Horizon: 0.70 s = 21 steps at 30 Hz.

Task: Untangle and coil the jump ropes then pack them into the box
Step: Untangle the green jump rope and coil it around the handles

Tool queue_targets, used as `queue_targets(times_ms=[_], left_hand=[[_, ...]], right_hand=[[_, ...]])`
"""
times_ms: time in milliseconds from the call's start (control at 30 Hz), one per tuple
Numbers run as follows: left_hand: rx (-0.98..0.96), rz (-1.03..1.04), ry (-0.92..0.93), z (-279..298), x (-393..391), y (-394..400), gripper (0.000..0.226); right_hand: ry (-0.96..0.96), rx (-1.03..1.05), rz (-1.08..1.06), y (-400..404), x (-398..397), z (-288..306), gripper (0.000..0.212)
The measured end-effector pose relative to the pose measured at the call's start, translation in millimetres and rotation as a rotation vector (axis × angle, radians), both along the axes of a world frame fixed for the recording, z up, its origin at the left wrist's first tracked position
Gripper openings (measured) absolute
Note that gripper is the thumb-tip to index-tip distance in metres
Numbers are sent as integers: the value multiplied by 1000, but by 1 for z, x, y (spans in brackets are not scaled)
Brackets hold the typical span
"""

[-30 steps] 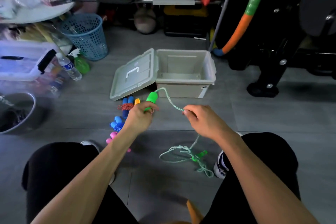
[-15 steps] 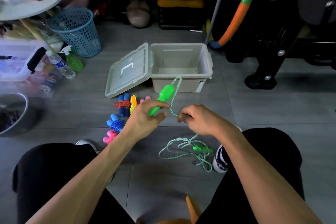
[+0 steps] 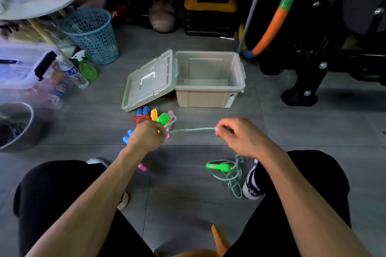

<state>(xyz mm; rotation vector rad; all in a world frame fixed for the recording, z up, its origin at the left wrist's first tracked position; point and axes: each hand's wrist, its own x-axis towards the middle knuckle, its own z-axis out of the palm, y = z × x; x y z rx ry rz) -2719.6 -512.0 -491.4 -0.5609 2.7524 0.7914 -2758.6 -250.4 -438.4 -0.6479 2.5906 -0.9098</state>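
Observation:
My left hand [image 3: 146, 136] grips one green handle [image 3: 162, 118] of the green jump rope. My right hand [image 3: 236, 134] pinches the green cord [image 3: 192, 130], which runs taut between the two hands. The other green handle [image 3: 219, 167] lies on the floor under my right wrist in a loose tangle of cord [image 3: 235, 181]. The beige box [image 3: 208, 98] stands open beyond my hands, its lid [image 3: 149, 81] hinged back to the left. Coiled ropes with blue, orange and pink handles [image 3: 144, 117] lie on the floor behind my left hand.
A blue mesh basket [image 3: 92, 35], a green spray bottle [image 3: 86, 68] and a clear bin [image 3: 23, 64] stand at left. A metal bowl [image 3: 16, 127] sits at the left edge. Black gym equipment [image 3: 313, 48] fills the right. My shoes [image 3: 252, 183] flank the floor patch.
My hands moved apart and drew the green cord taut. The held handle dropped from upright down among the coiled ropes. The loose handle and tangle slid right, toward my right shoe.

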Motion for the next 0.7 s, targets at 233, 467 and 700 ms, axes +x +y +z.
queue_targets(times_ms=[233,467,700], left_hand=[[230,-330,321,14,8,36,35],[156,-287,366,7,5,46,9],[-55,17,-118,-19,-2,-5,20]], right_hand=[[-17,39,69,-10,3,-8,23],[-39,70,90,-19,6,-10,29],[-32,-20,-18,-1,-1,-4,23]])
